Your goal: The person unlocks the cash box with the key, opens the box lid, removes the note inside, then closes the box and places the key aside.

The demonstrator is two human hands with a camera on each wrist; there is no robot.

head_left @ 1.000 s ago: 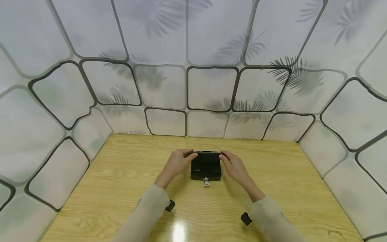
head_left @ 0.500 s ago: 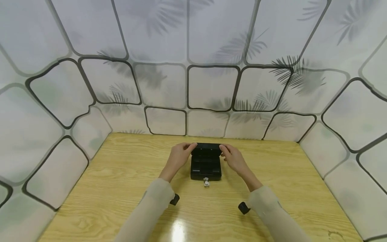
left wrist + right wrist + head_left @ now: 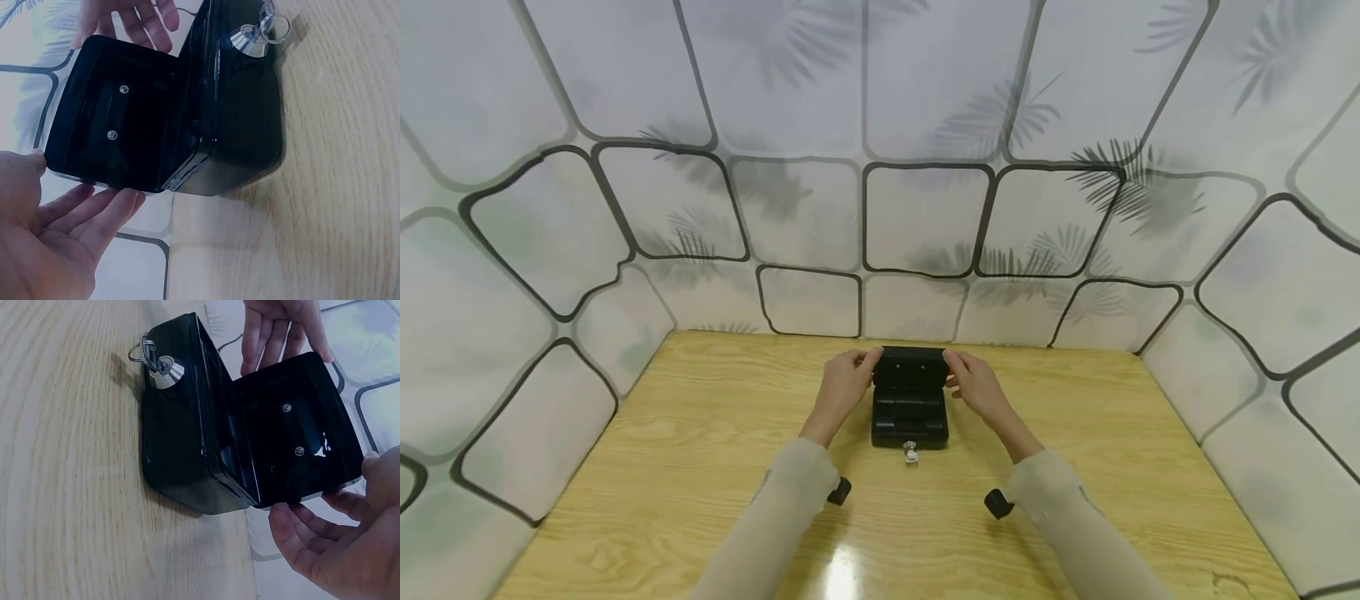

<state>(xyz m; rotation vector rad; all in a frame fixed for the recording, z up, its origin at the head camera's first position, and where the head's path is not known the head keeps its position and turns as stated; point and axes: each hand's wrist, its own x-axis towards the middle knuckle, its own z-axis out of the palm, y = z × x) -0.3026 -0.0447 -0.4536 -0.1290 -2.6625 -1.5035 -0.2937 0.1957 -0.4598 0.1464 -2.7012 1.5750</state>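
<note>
A small black metal cash box [image 3: 910,434] stands on the wooden table, its lid [image 3: 912,357] raised and tilted back. My left hand [image 3: 839,390] holds the lid's left edge, thumb at the upper corner and fingers behind. On the opposite edge my right hand [image 3: 983,392] grips in the same manner. Two screw heads show on the lid's inner face [image 3: 94,119] in the left wrist view. From the silver lock [image 3: 167,374] on the front of the box, a key with a ring [image 3: 147,352] sticks out. The box's interior is dark and mostly hidden in both wrist views.
The light wooden table [image 3: 700,467] spreads around the box on all sides. Behind it and at both sides rise pale patterned walls [image 3: 917,221]. A black wrist device [image 3: 997,503] sits under the right sleeve, another [image 3: 840,492] under the left.
The lid has swung up and back from nearly edge-on to showing its inner face, both hands rising with it. The box body has stayed in place.
</note>
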